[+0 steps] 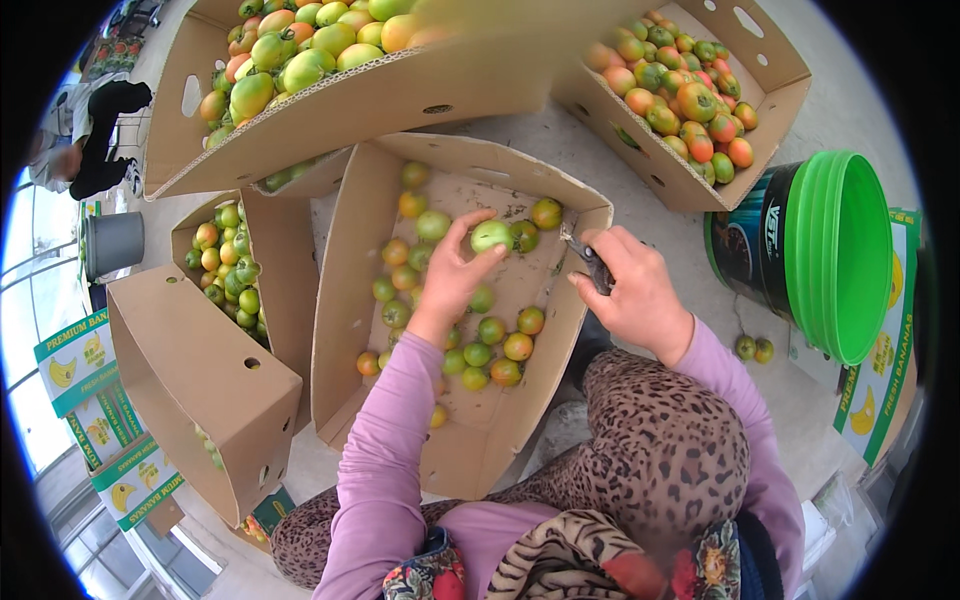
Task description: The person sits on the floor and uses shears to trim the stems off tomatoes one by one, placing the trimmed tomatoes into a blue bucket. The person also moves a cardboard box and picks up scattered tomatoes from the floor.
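My left hand [463, 270] holds a pale green tomato [492, 236] between thumb and fingers, above an open cardboard box [472, 465]. In my right hand [637, 289] is a pair of dark-handled snips [592, 262], its tip pointing at the tomato but apart from it. Several green and orange tomatoes [491, 330] lie spread over the box floor, mostly left and near. A green-orange tomato [547, 214] and a darker green one [524, 236] rest close to the held tomato. Bits of stem and leaf [514, 206] litter the cardboard.
Full tomato boxes stand at the back left [337, 112], back right [675, 172] and left [289, 300]. A green bucket [810, 255] lies tipped at the right, near two tomatoes [754, 349] on the floor. Banana cartons [79, 364] are stacked left. Another person [82, 131] is at far left.
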Demonstrator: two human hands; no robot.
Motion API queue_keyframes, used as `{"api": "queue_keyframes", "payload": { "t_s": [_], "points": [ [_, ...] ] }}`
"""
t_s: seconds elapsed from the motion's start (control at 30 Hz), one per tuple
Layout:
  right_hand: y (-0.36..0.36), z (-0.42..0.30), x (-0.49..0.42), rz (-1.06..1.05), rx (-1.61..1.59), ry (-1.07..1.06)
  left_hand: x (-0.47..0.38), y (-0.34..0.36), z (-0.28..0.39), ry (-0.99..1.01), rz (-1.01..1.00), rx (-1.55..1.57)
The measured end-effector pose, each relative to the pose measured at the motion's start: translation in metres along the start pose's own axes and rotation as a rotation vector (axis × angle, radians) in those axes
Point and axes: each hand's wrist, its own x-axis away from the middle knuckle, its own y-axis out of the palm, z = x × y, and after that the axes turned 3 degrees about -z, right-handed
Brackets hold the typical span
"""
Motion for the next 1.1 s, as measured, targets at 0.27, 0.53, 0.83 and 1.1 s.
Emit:
{"api": "queue_keyframes", "payload": {
  "t_s": [0.27, 0.53, 0.83, 1.1],
  "points": [
    [0.011, -0.007, -0.002, -0.109, 0.190, -0.153, 0.036, 0.054, 0.041, -0.226, -0.031, 0.789],
    [0.012, -0.005, -0.001, -0.073, -0.230, 0.023, 0.041, 0.072, 0.048, -0.332, 0.059, 0.677],
    [-0.031, 0.000, 0.016, -0.150, -0.307, 0.220, 0.035, 0.045, 0.037, -0.051, -0.404, -0.241],
    [-0.203, 0.017, 0.100, 0.681, 0.270, 0.329, -0.045, -0.075, -0.062, -0.214, 0.295, -1.285]
  ]
}}
